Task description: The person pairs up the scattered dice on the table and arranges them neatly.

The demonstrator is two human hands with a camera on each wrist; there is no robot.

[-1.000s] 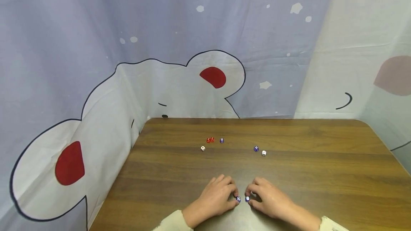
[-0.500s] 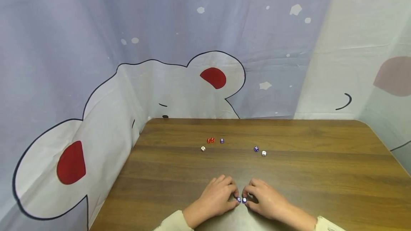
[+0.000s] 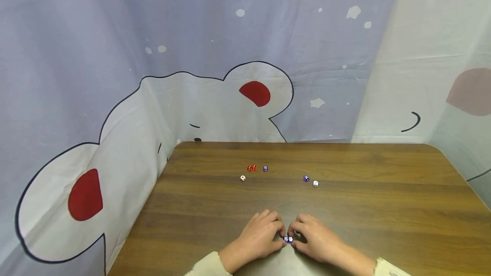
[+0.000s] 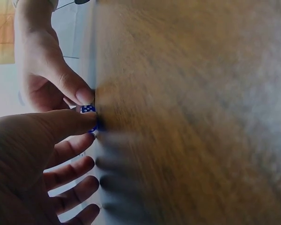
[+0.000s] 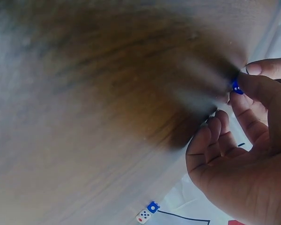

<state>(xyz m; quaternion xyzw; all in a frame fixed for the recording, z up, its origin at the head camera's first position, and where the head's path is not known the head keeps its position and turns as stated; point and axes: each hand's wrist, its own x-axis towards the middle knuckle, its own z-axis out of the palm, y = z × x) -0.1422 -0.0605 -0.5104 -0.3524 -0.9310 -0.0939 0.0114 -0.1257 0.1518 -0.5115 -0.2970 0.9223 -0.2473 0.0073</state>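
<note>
While a pale grey-blue curtain (image 3: 326,54), printed with white cartoon animals and small star shapes, fills the background, a brown wood-grain bench (image 3: 368,212) spreads below it and carries all the dice. Over its near side, the left hand (image 3: 262,234) pinches the left blue die (image 3: 285,239) between thumb and forefinger, its other fingers held apart. Facing it, the right hand (image 3: 317,237) grips the right blue die (image 3: 290,239) in the same narrow pinch. These two dice sit side by side between the hands, low at the bench top, and seem to touch; the fingers hide whether they rest fully on the wood. Farther back, a pair of red dice (image 3: 253,168) lies together, with a third blue die (image 3: 265,168) just to the right and a white die (image 3: 243,178) a little nearer. Right of that cluster, a fourth blue die (image 3: 306,178) lies near a second white die (image 3: 316,184).

The step in hand looks like lining up the pinched dice face to face. The next move would seem to call for light, even pressure from both sides, then a clean release that neither drags nor turns either die.
</note>
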